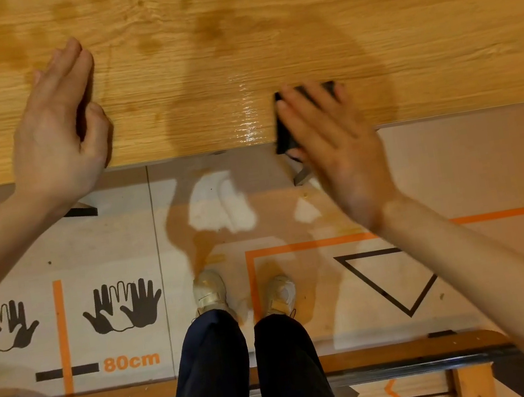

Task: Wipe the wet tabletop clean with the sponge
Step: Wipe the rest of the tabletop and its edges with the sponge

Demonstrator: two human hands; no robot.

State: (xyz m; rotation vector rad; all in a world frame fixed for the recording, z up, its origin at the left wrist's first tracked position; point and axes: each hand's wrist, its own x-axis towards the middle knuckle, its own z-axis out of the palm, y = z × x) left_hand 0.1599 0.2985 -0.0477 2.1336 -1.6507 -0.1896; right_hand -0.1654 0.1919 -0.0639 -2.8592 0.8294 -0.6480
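Wooden tabletop [295, 23] across the upper part of the frame, near edge running level just above the middle. Dark sponge [284, 127] at centre right, right on that near edge, its lower corner poking just past the edge. Right hand [334, 146] laid flat over the sponge, fingers straight and together, pressing down on it rather than curling round it; palm and wrist hanging off the table edge toward lower right. Only the sponge's left side and top strip visible beyond the fingers. Glossy wet streak [246, 115] immediately left of the sponge, running down to the edge. Darker damp blotches [208, 29] scattered along the top of the frame. Left hand [56, 127] at upper left, well apart from the sponge, flat on the wood with fingers extended and close together, thumb tucked alongside, holding nothing. Below the table, pale floor sheet [470, 167] with printed hand symbols [122, 306], two light shoes [210, 291] and dark trousers [212, 375] at bottom centre.
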